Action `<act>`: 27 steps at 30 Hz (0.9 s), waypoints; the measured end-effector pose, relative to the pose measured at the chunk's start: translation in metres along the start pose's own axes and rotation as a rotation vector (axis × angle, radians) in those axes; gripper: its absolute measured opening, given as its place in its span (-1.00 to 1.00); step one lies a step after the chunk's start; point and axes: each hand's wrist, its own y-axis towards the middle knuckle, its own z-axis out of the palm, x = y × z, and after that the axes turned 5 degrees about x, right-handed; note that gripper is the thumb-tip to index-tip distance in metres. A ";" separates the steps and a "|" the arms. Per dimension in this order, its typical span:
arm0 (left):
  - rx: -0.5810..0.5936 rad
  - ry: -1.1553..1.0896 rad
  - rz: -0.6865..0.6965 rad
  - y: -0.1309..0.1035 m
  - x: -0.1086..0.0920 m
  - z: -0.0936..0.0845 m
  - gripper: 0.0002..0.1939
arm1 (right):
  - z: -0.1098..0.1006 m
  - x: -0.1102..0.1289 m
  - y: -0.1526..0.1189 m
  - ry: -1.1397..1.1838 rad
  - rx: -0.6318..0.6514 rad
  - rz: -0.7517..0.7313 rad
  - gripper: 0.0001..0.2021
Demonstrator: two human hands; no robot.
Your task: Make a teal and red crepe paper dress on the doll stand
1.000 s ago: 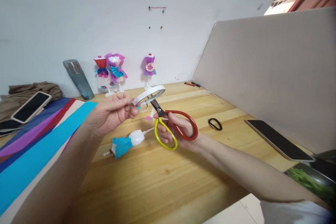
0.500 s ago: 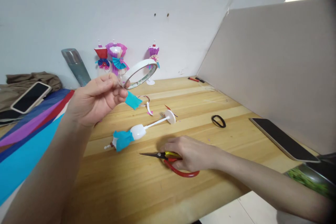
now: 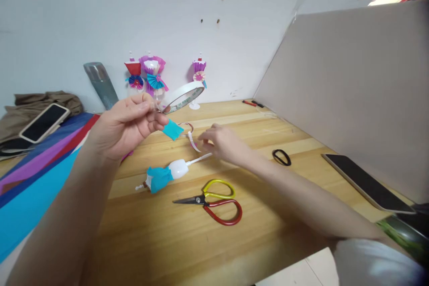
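Observation:
Raised over the table, my left hand (image 3: 130, 123) pinches a roll of white tape (image 3: 187, 97) by its near edge. My right hand (image 3: 223, 143) is above the stand of a small white dress form (image 3: 179, 169), fingers apart and nothing seen in them, close to a curved white strip (image 3: 193, 143). The dress form lies on its side, wrapped in blue crepe paper (image 3: 159, 179); its base is hidden behind my right hand. A piece of blue crepe paper (image 3: 173, 130) lies just below the tape roll. Scissors (image 3: 208, 200) with yellow and red handles rest on the table, nearer to me.
Several decorated dress forms (image 3: 156, 76) stand by the wall. A bottle (image 3: 101, 86) leans there, left of them. Coloured paper sheets (image 3: 40, 187) and a phone (image 3: 44, 123) lie at left. To the right are a black hair tie (image 3: 281, 157) and a tablet (image 3: 367, 183).
My right hand has let go of the scissors, leaving them on the table, and moved away from me toward the white strip. My left hand still holds the tape.

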 end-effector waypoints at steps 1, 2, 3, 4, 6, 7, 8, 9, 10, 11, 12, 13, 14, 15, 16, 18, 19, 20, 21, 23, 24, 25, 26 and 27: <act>-0.011 0.002 -0.012 0.000 0.000 0.001 -0.87 | -0.002 -0.007 0.015 0.009 0.000 0.017 -0.71; -0.020 0.001 -0.023 0.000 -0.001 0.002 -0.87 | -0.003 -0.014 0.030 0.021 0.016 0.012 -0.62; -0.024 -0.002 -0.029 0.000 -0.002 0.003 -0.87 | -0.002 -0.020 0.044 0.027 0.050 -0.011 -0.57; -0.021 -0.007 -0.031 0.000 -0.002 0.004 -0.88 | 0.000 -0.024 0.057 0.039 0.105 -0.014 -0.55; -0.005 -0.017 -0.029 -0.001 -0.003 0.004 -0.90 | 0.007 -0.029 0.077 0.108 0.211 0.012 -0.57; 0.006 -0.020 -0.028 -0.001 -0.004 0.004 -0.90 | 0.012 -0.030 0.085 0.128 0.233 0.018 -0.56; 0.017 -0.022 -0.028 -0.001 -0.004 0.004 -0.91 | 0.018 -0.031 0.091 0.140 0.238 0.026 -0.57; 0.026 -0.022 -0.028 -0.001 -0.004 0.003 -0.91 | 0.023 -0.031 0.096 0.156 0.240 0.031 -0.63; 0.033 -0.019 -0.027 -0.001 -0.004 0.002 -0.91 | 0.027 -0.031 0.099 0.177 0.236 0.030 -0.71; 0.037 -0.015 -0.026 -0.001 -0.004 0.002 -0.90 | 0.031 -0.033 0.101 0.206 0.230 0.027 -0.78; 0.037 -0.012 -0.023 -0.001 -0.004 0.001 -0.90 | 0.033 -0.035 0.101 0.245 0.224 0.022 -0.82; 0.031 -0.008 -0.021 -0.001 -0.004 0.001 -0.89 | 0.033 -0.038 0.101 0.291 0.217 0.016 -0.85; 0.022 -0.004 -0.017 -0.001 -0.004 0.001 -0.88 | 0.033 -0.042 0.100 0.341 0.210 0.013 -0.86; 0.011 0.001 -0.017 -0.001 -0.004 0.001 -0.86 | 0.032 -0.046 0.099 0.392 0.202 0.013 -0.87; -0.002 0.006 -0.020 -0.001 -0.004 0.002 -0.85 | 0.031 -0.051 0.097 0.441 0.194 0.019 -0.87; -0.023 0.017 -0.034 -0.001 -0.005 0.003 -0.85 | 0.027 -0.060 0.092 0.523 0.172 0.042 -0.86; -0.029 0.022 -0.043 -0.001 -0.005 0.003 -0.85 | 0.025 -0.065 0.089 0.554 0.158 0.057 -0.85; -0.031 0.024 -0.050 0.000 -0.005 0.003 -0.85 | 0.022 -0.070 0.086 0.576 0.141 0.078 -0.85; -0.029 0.026 -0.055 0.000 -0.005 0.003 -0.86 | 0.020 -0.075 0.083 0.588 0.121 0.104 -0.85; -0.019 0.027 -0.050 0.000 -0.004 0.002 -0.86 | 0.015 -0.087 0.075 0.581 0.075 0.181 -0.86; -0.010 0.027 -0.046 0.001 -0.003 0.001 -0.86 | 0.013 -0.094 0.071 0.563 0.051 0.230 -0.86; 0.003 0.027 -0.042 0.001 -0.002 -0.001 -0.85 | 0.012 -0.101 0.066 0.536 0.026 0.286 -0.87; 0.017 0.028 -0.040 0.002 -0.001 -0.002 -0.85 | 0.011 -0.107 0.062 0.501 0.007 0.341 -0.90; 0.034 0.033 -0.043 0.003 0.000 -0.003 -0.83 | 0.010 -0.113 0.057 0.462 0.002 0.394 -0.94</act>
